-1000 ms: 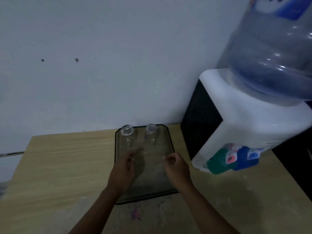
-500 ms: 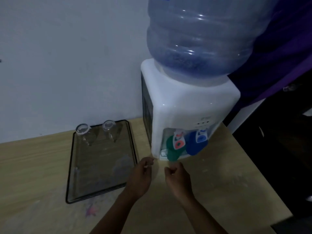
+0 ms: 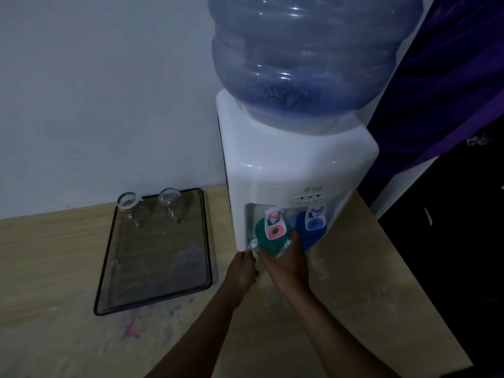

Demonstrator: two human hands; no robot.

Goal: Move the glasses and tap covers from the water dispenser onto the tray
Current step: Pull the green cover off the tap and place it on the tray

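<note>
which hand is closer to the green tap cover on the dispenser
Right. The right hand wraps the underside of the green plastic tap cover, touching it. The left hand sits just beside it to the left, lower.

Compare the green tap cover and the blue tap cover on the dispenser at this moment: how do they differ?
The green tap cover sits under the red-marked tap on the left; the blue tap cover sits under the blue-marked tap on the right. The right hand wraps around the green one from below, with the left hand beside it; no hand touches the blue one. Both are still on the water dispenser, not on the tray.
</note>
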